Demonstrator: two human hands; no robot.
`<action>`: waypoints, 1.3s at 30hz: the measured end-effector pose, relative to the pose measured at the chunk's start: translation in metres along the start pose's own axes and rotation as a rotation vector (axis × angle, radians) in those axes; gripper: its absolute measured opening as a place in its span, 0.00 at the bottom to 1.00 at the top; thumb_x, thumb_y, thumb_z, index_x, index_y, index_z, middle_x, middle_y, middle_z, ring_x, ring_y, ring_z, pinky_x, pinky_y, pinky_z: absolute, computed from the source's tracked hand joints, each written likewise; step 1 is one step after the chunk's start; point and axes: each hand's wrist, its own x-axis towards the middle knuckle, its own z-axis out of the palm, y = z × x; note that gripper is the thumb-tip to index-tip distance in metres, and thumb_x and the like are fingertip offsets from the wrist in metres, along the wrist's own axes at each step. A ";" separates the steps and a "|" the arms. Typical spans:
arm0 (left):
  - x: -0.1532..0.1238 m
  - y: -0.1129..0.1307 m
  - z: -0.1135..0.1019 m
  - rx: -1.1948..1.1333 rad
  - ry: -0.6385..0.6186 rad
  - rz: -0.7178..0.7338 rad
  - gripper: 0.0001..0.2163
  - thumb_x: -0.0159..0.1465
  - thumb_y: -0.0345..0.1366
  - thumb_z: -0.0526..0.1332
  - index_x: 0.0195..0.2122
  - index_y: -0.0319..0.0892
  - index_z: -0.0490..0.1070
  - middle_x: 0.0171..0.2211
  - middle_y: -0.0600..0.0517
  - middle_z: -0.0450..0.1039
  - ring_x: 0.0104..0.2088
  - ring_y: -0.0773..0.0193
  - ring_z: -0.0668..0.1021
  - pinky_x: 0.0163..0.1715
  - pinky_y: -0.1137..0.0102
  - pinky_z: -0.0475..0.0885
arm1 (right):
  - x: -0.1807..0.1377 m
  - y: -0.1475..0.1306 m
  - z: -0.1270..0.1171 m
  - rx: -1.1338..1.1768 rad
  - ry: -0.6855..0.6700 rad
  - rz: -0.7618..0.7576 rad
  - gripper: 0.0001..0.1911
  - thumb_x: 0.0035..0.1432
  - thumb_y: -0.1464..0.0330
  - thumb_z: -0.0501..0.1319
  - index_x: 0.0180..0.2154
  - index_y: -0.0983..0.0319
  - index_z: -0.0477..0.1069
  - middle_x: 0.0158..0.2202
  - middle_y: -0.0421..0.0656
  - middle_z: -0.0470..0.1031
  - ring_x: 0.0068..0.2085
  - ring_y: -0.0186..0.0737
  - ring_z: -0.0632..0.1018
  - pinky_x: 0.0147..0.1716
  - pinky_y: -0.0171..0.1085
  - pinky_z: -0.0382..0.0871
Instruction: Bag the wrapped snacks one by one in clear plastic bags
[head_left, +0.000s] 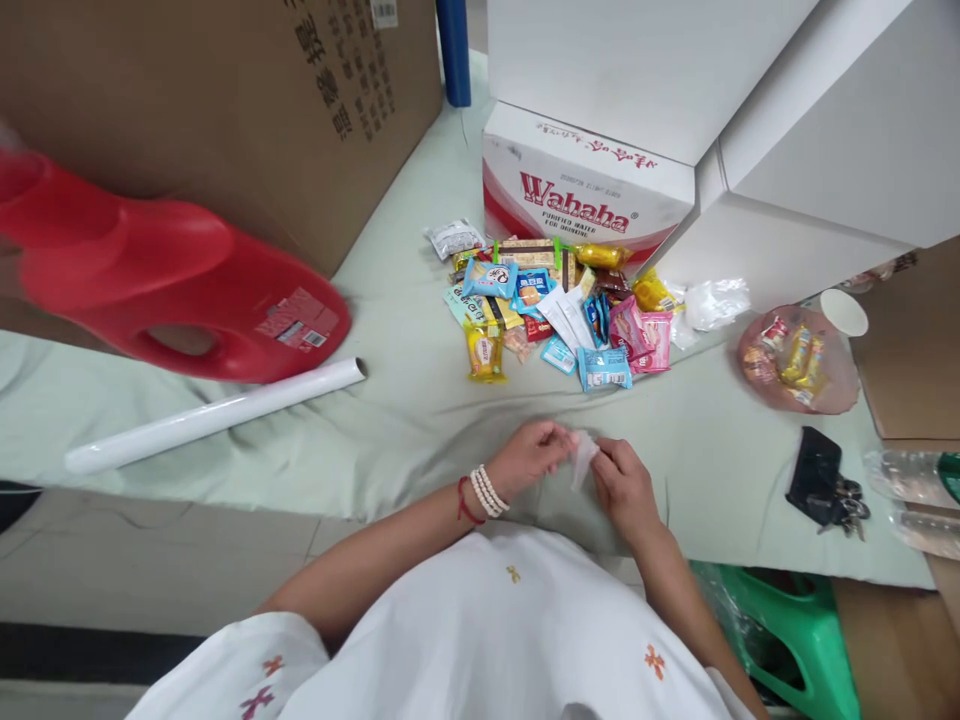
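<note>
My left hand and my right hand meet just above the pale green sheet, both pinching a small clear plastic bag between their fingertips. The left wrist wears white bead bracelets and a red string. Beyond the hands lies a heap of several wrapped snacks in blue, yellow, pink and white packets.
A red detergent jug lies on its side at left, a white roll in front of it. Cardboard box behind, a Wahaha carton, a pink bag of snacks, a paper cup, a black key pouch.
</note>
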 end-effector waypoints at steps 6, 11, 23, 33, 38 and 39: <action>-0.007 -0.005 -0.010 0.040 0.149 0.192 0.18 0.58 0.52 0.68 0.30 0.40 0.71 0.25 0.55 0.68 0.26 0.69 0.68 0.29 0.72 0.64 | 0.014 -0.006 -0.003 0.339 0.159 0.235 0.11 0.68 0.61 0.58 0.45 0.55 0.78 0.43 0.47 0.78 0.43 0.46 0.78 0.41 0.43 0.74; -0.019 -0.007 -0.012 0.268 0.171 0.376 0.14 0.63 0.47 0.65 0.30 0.41 0.76 0.27 0.51 0.74 0.31 0.64 0.73 0.35 0.69 0.68 | 0.018 -0.012 0.004 0.894 0.054 0.642 0.26 0.68 0.47 0.53 0.53 0.58 0.72 0.42 0.47 0.80 0.36 0.43 0.79 0.31 0.39 0.73; -0.025 -0.011 -0.027 0.293 0.247 0.437 0.12 0.66 0.43 0.64 0.30 0.43 0.81 0.30 0.49 0.81 0.34 0.61 0.79 0.40 0.67 0.72 | 0.026 -0.016 -0.005 0.597 0.140 0.488 0.15 0.63 0.56 0.64 0.47 0.57 0.77 0.46 0.45 0.76 0.44 0.42 0.75 0.43 0.39 0.70; -0.025 -0.019 -0.046 0.136 0.525 0.427 0.11 0.62 0.46 0.67 0.33 0.44 0.82 0.32 0.50 0.81 0.34 0.61 0.80 0.38 0.67 0.75 | 0.039 -0.030 -0.010 0.696 0.230 0.386 0.07 0.64 0.61 0.65 0.38 0.57 0.76 0.35 0.41 0.71 0.30 0.36 0.70 0.29 0.36 0.65; -0.037 -0.015 -0.050 0.232 0.502 0.529 0.09 0.64 0.44 0.67 0.34 0.46 0.83 0.35 0.47 0.83 0.38 0.59 0.82 0.42 0.65 0.76 | 0.034 -0.029 -0.016 0.680 0.113 0.357 0.09 0.64 0.62 0.65 0.46 0.55 0.77 0.43 0.43 0.73 0.31 0.35 0.70 0.29 0.35 0.67; -0.040 -0.013 -0.047 0.281 0.457 0.555 0.08 0.65 0.42 0.66 0.35 0.47 0.83 0.36 0.47 0.84 0.39 0.59 0.82 0.43 0.64 0.76 | 0.039 -0.030 -0.013 0.695 0.094 0.364 0.15 0.63 0.62 0.66 0.52 0.53 0.75 0.47 0.44 0.74 0.31 0.34 0.70 0.30 0.35 0.68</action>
